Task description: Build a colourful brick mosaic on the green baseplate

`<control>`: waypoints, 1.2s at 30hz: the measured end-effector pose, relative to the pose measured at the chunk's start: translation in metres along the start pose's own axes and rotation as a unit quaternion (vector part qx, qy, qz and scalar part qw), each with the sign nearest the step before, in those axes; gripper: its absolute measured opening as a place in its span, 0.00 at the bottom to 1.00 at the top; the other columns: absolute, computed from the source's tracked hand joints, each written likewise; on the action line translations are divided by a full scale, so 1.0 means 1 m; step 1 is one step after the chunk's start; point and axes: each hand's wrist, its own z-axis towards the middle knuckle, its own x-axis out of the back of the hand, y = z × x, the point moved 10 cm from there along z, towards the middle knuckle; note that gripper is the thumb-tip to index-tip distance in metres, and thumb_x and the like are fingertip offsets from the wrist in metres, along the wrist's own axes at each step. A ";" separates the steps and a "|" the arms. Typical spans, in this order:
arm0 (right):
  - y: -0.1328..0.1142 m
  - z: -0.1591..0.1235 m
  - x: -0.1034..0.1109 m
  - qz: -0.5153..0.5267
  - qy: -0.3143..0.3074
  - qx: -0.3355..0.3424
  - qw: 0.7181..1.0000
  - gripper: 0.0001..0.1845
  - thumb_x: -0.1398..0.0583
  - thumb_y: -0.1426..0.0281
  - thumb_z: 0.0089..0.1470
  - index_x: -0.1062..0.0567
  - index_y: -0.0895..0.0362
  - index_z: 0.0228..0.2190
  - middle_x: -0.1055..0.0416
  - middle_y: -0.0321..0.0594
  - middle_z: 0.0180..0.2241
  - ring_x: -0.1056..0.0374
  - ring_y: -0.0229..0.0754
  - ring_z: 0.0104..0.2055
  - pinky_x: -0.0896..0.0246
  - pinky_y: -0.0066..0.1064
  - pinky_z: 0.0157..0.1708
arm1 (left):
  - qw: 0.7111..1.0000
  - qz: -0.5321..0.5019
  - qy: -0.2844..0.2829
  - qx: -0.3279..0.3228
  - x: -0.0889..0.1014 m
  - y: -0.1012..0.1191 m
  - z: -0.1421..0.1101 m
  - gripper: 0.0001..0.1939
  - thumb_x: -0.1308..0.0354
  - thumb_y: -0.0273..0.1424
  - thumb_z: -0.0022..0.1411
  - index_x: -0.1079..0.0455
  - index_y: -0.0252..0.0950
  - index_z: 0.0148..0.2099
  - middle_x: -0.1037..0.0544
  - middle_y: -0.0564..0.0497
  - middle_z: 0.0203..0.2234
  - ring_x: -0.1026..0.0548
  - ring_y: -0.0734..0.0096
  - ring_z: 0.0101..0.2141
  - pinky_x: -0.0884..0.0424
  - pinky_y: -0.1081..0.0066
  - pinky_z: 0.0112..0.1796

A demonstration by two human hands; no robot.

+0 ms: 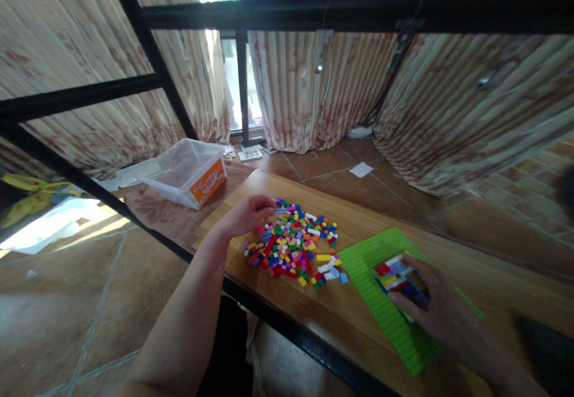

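My left hand (pixel 251 214) reaches over the far left side of a pile of loose building bricks (pixel 293 241) in many colours. Its fingers are closed in a pinch, with a long lavender brick (pixel 281 211) at their tips. On the right, a green baseplate (pixel 363 259) lies on the wooden table. Over it, my right hand (pixel 430 301) grips a block built of multicoloured bricks (pixel 399 276), the thumb on the near side and the fingers on the far side. The palm hides part of the block's right end.
A clear plastic bin (pixel 179 173) with an orange label stands beyond the left end of the table (pixel 314 319). Black metal bars (pixel 287 11) cross in front of the curtains. A dark object (pixel 545 349) lies at the right edge. Papers (pixel 361 170) lie on the tiled floor.
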 end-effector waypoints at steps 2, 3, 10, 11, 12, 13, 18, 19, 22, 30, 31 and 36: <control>-0.002 0.002 0.007 0.016 0.014 -0.014 1.000 0.38 0.42 0.47 0.49 0.35 0.56 0.55 0.34 0.53 0.54 0.35 0.57 0.54 0.38 0.51 0.53 | 0.999 -0.032 0.021 0.001 -0.004 0.007 0.001 0.10 0.44 0.35 0.56 0.28 0.32 0.35 0.27 0.54 0.24 0.32 0.76 0.26 0.37 0.76 0.27; -0.004 0.003 0.013 0.027 0.030 -0.024 0.999 0.37 0.41 0.47 0.49 0.34 0.56 0.54 0.34 0.53 0.54 0.35 0.57 0.54 0.39 0.51 0.53 | 0.998 -0.049 0.031 0.001 -0.009 0.012 0.002 0.11 0.44 0.36 0.57 0.28 0.32 0.34 0.27 0.54 0.24 0.33 0.76 0.25 0.37 0.77 0.27; -0.036 0.003 0.039 0.301 0.127 -0.144 0.934 0.22 0.42 0.52 0.53 0.27 0.55 0.42 0.25 0.44 0.38 0.28 0.46 0.38 0.32 0.39 0.39 | 0.978 -0.193 0.078 0.011 -0.093 0.044 0.004 0.12 0.46 0.36 0.59 0.27 0.33 0.35 0.24 0.53 0.24 0.30 0.76 0.25 0.34 0.76 0.28; -0.046 0.004 0.035 0.338 0.120 -0.141 0.923 0.21 0.41 0.53 0.53 0.26 0.55 0.40 0.25 0.43 0.36 0.29 0.45 0.37 0.32 0.38 0.38 | 0.974 -0.215 0.072 0.015 -0.109 0.048 0.003 0.11 0.46 0.36 0.59 0.27 0.33 0.35 0.24 0.52 0.25 0.29 0.75 0.25 0.33 0.76 0.29; -0.055 0.005 0.031 0.357 0.113 -0.135 0.917 0.19 0.40 0.54 0.53 0.26 0.56 0.38 0.25 0.42 0.34 0.29 0.43 0.36 0.33 0.36 0.37 | 0.971 -0.232 0.060 0.023 -0.125 0.051 0.000 0.11 0.46 0.36 0.59 0.28 0.34 0.36 0.24 0.52 0.25 0.29 0.75 0.26 0.32 0.75 0.29; -0.064 0.006 0.027 0.367 0.103 -0.126 0.916 0.18 0.40 0.54 0.53 0.26 0.56 0.36 0.25 0.41 0.33 0.30 0.42 0.35 0.34 0.35 0.37 | 0.968 -0.245 0.052 0.029 -0.139 0.054 -0.002 0.11 0.46 0.36 0.59 0.28 0.34 0.36 0.24 0.52 0.25 0.28 0.74 0.26 0.32 0.75 0.29; -0.077 0.007 0.016 0.393 0.067 -0.116 0.909 0.18 0.43 0.55 0.56 0.27 0.57 0.26 0.29 0.37 0.25 0.36 0.38 0.29 0.40 0.29 0.30 | 0.972 -0.231 0.032 0.018 -0.174 0.070 -0.011 0.11 0.47 0.35 0.60 0.28 0.36 0.39 0.23 0.51 0.27 0.27 0.72 0.29 0.31 0.73 0.31; -0.074 0.007 0.018 0.397 0.072 -0.121 0.907 0.18 0.43 0.55 0.56 0.27 0.57 0.26 0.30 0.37 0.25 0.36 0.38 0.29 0.41 0.29 0.31 | 0.972 -0.232 0.027 0.016 -0.177 0.072 -0.011 0.11 0.47 0.35 0.60 0.28 0.35 0.39 0.23 0.51 0.27 0.27 0.72 0.29 0.31 0.73 0.31; -0.068 0.007 0.020 0.401 0.068 -0.121 0.906 0.18 0.44 0.56 0.57 0.28 0.57 0.25 0.31 0.36 0.25 0.37 0.37 0.29 0.43 0.30 0.31 | 0.968 -0.251 -0.014 0.011 -0.185 0.076 -0.009 0.11 0.46 0.37 0.60 0.29 0.35 0.39 0.25 0.52 0.27 0.28 0.73 0.27 0.32 0.74 0.30; -0.082 0.005 0.004 0.358 -0.029 -0.079 0.930 0.17 0.47 0.57 0.59 0.28 0.56 0.28 0.32 0.35 0.25 0.37 0.37 0.29 0.44 0.29 0.30 | 0.969 -0.212 -0.124 -0.005 -0.196 0.077 -0.006 0.15 0.44 0.41 0.59 0.31 0.33 0.29 0.33 0.56 0.19 0.37 0.78 0.22 0.40 0.76 0.25; -0.083 0.005 0.003 0.362 -0.027 -0.079 0.928 0.18 0.47 0.56 0.60 0.28 0.56 0.29 0.31 0.35 0.25 0.37 0.37 0.29 0.43 0.29 0.30 | 0.970 -0.208 -0.129 -0.004 -0.197 0.076 -0.006 0.15 0.44 0.41 0.59 0.31 0.33 0.29 0.33 0.56 0.19 0.38 0.79 0.22 0.41 0.76 0.25; -0.087 0.007 0.008 0.346 -0.001 -0.075 0.935 0.20 0.48 0.55 0.60 0.30 0.57 0.26 0.35 0.34 0.23 0.41 0.36 0.27 0.46 0.29 0.28 | 0.971 -0.200 -0.128 -0.012 -0.201 0.076 -0.006 0.16 0.46 0.41 0.60 0.34 0.34 0.27 0.34 0.56 0.19 0.37 0.78 0.22 0.41 0.76 0.25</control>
